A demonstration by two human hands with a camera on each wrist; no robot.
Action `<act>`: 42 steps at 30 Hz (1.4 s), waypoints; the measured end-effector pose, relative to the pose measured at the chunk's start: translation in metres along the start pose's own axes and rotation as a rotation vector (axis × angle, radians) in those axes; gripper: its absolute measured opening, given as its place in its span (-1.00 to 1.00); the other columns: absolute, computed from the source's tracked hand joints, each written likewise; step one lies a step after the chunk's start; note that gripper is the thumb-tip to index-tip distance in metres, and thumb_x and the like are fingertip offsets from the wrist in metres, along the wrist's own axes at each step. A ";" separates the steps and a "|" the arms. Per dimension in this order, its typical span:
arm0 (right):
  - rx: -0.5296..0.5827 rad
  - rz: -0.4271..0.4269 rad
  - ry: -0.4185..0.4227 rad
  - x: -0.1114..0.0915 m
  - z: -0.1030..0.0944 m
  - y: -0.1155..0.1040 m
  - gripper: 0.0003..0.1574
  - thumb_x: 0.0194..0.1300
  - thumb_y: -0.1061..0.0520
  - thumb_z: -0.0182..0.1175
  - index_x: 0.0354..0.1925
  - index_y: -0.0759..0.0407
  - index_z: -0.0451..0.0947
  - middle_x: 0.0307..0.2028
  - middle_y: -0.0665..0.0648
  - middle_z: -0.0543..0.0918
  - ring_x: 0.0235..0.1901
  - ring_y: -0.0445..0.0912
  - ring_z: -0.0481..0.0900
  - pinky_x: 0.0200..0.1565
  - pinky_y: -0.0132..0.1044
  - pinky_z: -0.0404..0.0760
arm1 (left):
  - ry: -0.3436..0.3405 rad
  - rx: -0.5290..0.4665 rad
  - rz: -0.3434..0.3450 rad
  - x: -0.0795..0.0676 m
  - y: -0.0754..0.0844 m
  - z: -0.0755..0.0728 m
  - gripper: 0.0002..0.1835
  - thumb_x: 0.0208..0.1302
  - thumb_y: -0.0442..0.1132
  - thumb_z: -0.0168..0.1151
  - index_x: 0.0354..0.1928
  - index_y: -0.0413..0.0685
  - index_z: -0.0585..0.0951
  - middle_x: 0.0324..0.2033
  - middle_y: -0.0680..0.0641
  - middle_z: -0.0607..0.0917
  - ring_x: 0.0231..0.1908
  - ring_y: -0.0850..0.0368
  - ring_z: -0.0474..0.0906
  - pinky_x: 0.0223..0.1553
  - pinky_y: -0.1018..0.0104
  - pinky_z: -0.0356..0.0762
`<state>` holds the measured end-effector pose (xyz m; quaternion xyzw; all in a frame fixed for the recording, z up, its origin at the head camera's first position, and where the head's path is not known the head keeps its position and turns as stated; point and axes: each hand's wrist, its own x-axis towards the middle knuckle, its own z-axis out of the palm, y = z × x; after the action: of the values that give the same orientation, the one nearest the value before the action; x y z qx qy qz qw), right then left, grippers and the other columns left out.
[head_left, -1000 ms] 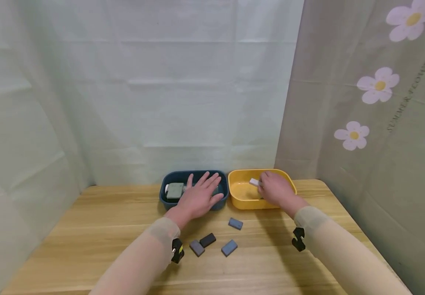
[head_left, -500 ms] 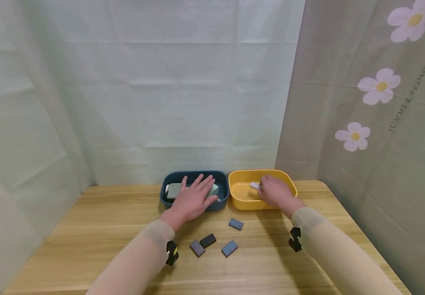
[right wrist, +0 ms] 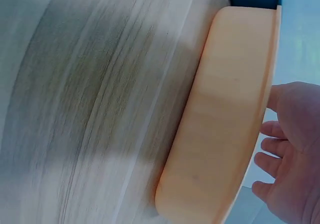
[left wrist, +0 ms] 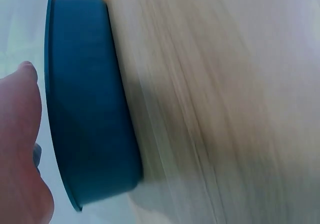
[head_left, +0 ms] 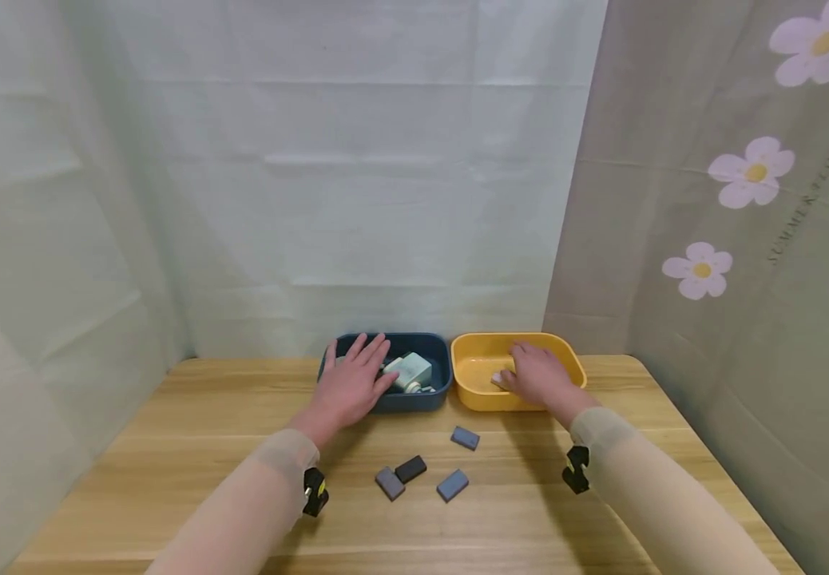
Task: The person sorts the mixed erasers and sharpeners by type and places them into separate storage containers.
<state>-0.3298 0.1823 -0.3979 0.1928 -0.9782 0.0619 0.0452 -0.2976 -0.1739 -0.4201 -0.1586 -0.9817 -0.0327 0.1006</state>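
Observation:
My left hand is spread with straight fingers over the left part of a dark blue bin. Beside its thumb, a pale green, square-sided bottle with a white neck lies in the bin. My right hand reaches into a yellow bin, thumb and fingers apart. A small whitish block sits low in that bin, right at the thumb tip and partly covered by it. In the right wrist view the fingers are loosely bent behind the bin's rim, and the thumb tip is hidden.
In front of the bins, several small blocks lie on the wooden table: a blue-grey one, a bluer one, a black one and a purplish-grey one. Hanging cloth closes off the back and sides.
My left hand has slid left over the blue bin, uncovering the pale green bottle. The right hand has let go of the whitish block, now lower in the yellow bin.

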 end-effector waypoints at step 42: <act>-0.058 -0.293 0.247 -0.061 -0.006 -0.048 -0.14 0.47 -0.05 0.53 0.51 0.36 0.49 0.44 0.34 0.59 0.46 0.22 0.53 0.56 0.23 0.32 | -0.021 -0.137 -0.210 -0.029 -0.051 -0.001 0.04 0.67 0.45 -0.10 0.77 -0.24 0.06 0.74 -0.30 0.07 0.71 -0.39 -0.07 0.56 -0.59 -0.37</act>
<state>-0.2545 0.1618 -0.3937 0.3226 -0.9282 0.0498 0.1787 -0.2862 -0.2312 -0.4268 -0.0620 -0.9893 -0.1086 0.0750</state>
